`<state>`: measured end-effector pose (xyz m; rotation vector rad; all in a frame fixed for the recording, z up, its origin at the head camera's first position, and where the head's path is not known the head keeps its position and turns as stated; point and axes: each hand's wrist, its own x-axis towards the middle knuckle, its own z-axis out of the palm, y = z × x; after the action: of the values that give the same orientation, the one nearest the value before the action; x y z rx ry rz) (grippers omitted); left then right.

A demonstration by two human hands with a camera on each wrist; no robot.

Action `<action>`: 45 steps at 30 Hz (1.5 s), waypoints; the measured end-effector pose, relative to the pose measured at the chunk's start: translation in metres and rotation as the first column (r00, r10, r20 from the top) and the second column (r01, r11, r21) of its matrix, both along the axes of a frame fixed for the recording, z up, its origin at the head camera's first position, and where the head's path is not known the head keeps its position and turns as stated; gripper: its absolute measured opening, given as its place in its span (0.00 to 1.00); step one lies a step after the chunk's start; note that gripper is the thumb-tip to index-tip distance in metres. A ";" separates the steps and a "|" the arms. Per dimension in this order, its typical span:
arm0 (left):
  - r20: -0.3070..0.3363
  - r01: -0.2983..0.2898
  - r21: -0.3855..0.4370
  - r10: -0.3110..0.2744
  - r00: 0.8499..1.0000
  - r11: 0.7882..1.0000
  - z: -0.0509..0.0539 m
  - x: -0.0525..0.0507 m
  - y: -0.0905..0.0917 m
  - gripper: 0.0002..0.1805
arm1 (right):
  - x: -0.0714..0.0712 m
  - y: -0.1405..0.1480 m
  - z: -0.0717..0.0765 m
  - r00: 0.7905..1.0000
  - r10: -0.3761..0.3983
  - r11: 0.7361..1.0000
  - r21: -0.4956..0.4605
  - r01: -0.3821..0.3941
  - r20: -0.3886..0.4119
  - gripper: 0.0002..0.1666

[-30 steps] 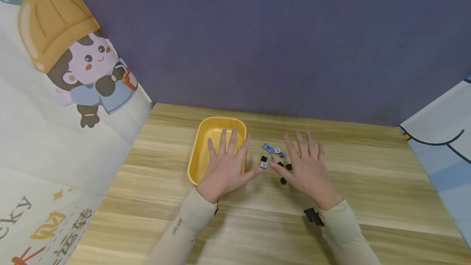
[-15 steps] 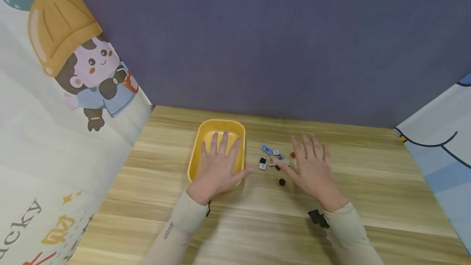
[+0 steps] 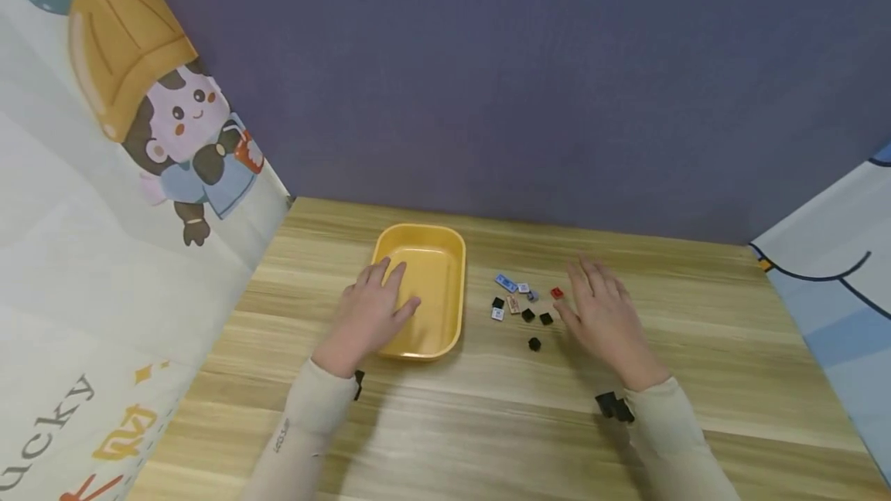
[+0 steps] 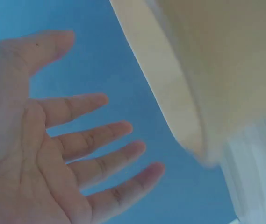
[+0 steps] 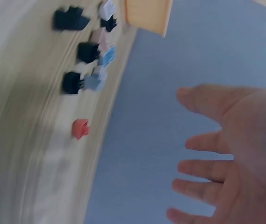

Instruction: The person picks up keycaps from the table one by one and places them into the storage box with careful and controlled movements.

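My left hand [image 3: 365, 314] hovers at the left rim of the yellow tray [image 3: 459, 292], fingers spread and holding nothing. The left wrist view shows the same hand [image 4: 53, 149] with a bare palm and the tray's blurred wall [image 4: 189, 93] close by. On the right, my right hand [image 3: 604, 321] is raised above the table with an empty palm, just right of a red keycap-like piece [image 3: 557, 293]. Left of that lie several similar small pieces, among them a long blue one [image 3: 506, 283], a pinkish one [image 3: 513, 305], a white one [image 3: 497, 315] and a black one [image 3: 534, 344].
The wooden table [image 3: 452, 439] runs back to a dark blue panel [image 3: 515, 83]. A printed cartoon sheet [image 3: 139, 269] hangs on the left, and another printed sheet [image 3: 842, 315] on the right. Black camera parts [image 3: 616, 407] show at the right wrist.
My left hand has moved left from over the tray to its left rim, baring the tray's inside. The right hand has shifted slightly right, uncovering the red piece and black ones.
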<state>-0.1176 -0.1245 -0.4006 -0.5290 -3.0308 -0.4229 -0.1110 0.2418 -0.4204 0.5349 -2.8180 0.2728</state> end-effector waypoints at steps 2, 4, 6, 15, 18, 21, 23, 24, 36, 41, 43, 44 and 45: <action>-0.031 -0.001 0.009 0.001 1.000 1.000 -0.003 -0.001 -0.008 0.32 | -0.003 0.004 -0.003 0.999 0.021 1.000 -0.007 -0.022 -0.028 0.39; -0.065 0.001 0.026 0.001 0.998 1.000 -0.007 -0.002 -0.015 0.29 | -0.007 0.009 -0.007 0.998 0.043 0.999 -0.015 -0.044 -0.049 0.36; -0.087 0.005 0.052 -0.001 0.996 0.999 -0.011 -0.004 -0.021 0.27 | -0.011 0.013 -0.011 0.997 0.055 0.998 -0.025 -0.057 -0.052 0.33; -0.097 0.008 0.114 0.003 0.995 0.993 -0.020 -0.010 -0.036 0.21 | -0.030 0.021 -0.031 0.996 0.056 0.998 -0.037 -0.054 0.072 0.23; -0.090 0.001 0.120 0.010 0.996 0.993 -0.022 -0.012 -0.038 0.19 | -0.035 0.021 -0.036 0.991 0.054 0.998 -0.034 -0.050 0.120 0.21; -0.082 -0.017 0.138 0.029 0.996 0.990 -0.023 -0.014 -0.041 0.17 | -0.039 0.022 -0.042 0.984 0.056 0.998 -0.042 -0.049 0.168 0.19; -0.074 -0.029 0.148 0.041 0.996 0.989 -0.025 -0.017 -0.043 0.16 | -0.041 0.022 -0.045 0.980 0.066 0.997 -0.053 -0.057 0.187 0.17; -0.065 -0.037 0.154 0.047 0.997 0.987 -0.025 -0.018 -0.043 0.16 | -0.042 0.023 -0.047 0.979 0.071 0.996 -0.059 -0.061 0.192 0.16; 0.124 -0.087 0.349 0.046 0.991 0.933 -0.027 -0.029 -0.060 0.16 | -0.049 0.022 -0.055 0.980 0.070 0.997 -0.048 -0.062 0.185 0.12; 0.154 -0.101 0.377 0.046 0.987 0.921 -0.027 -0.030 -0.062 0.16 | -0.051 0.021 -0.054 0.981 0.057 0.998 -0.036 -0.052 0.187 0.11; 0.163 -0.110 0.382 0.051 0.985 0.918 -0.027 -0.029 -0.062 0.17 | -0.051 0.021 -0.054 0.980 0.052 0.998 -0.033 -0.046 0.190 0.10; 0.164 -0.110 0.382 0.050 0.985 0.918 -0.027 -0.029 -0.062 0.17 | -0.051 0.021 -0.055 0.980 0.049 0.999 -0.031 -0.043 0.192 0.10; 0.164 -0.110 0.382 0.050 0.985 0.917 -0.027 -0.029 -0.062 0.17 | -0.051 0.021 -0.055 0.980 0.047 0.999 -0.030 -0.042 0.195 0.10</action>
<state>-0.1463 -0.1868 -0.4281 -0.3571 -2.9657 -1.0778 -0.1616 0.2631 -0.4752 0.5959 -2.9894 0.3895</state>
